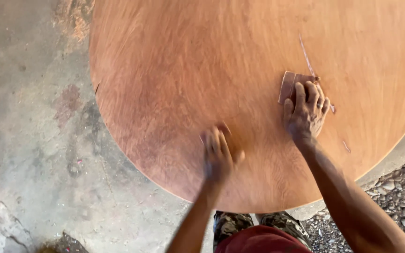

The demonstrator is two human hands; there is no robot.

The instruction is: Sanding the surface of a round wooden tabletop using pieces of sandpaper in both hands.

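Round wooden surface (174, 70), reddish-brown, curved rim just below both wrists.

Right hand (305, 110): fingers spread flat, pressing a piece of sandpaper (287, 85) against the wood; the paper shows beyond the fingertips, well in from the rim.

Left hand (217, 154): blurred, lying on the wood nearer the rim; whether its fingers grip anything cannot be told.

Bare wood stretches wide above and to the left of both hands.

Concrete floor (29, 140) beyond the rim; gravel (399, 197) lower right.

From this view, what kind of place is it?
Probably a woodworking yard: a large round wooden tabletop, a sandpaper piece under the right hand, stained concrete floor and gravel.
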